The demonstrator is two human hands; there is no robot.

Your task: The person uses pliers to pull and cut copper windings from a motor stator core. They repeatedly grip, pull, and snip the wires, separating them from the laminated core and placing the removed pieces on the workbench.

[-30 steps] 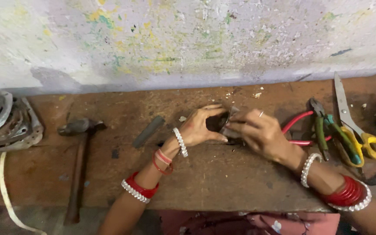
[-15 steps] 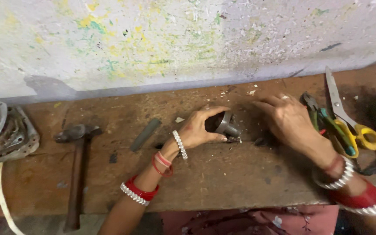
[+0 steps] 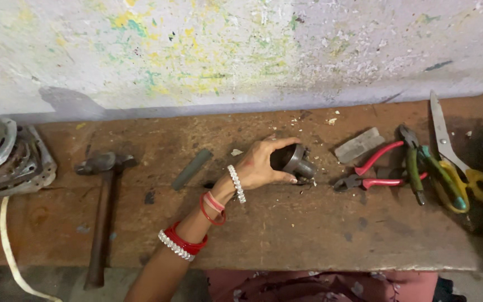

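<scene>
Left hand point(image 3: 261, 165): grip closed on dark round metal part point(image 3: 290, 160), resting on brown wooden table point(image 3: 286, 235); right hand unseen; red-handled pliers point(image 3: 373, 170) untouched.

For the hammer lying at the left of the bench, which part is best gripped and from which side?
Grip the hammer around the middle of its long handle, coming down from above. It lies flat on the wooden bench with the head toward the wall and the handle end over the near edge, so the shaft is bare and open on both sides. The left hand, holding a round metal part, is well clear.
</scene>
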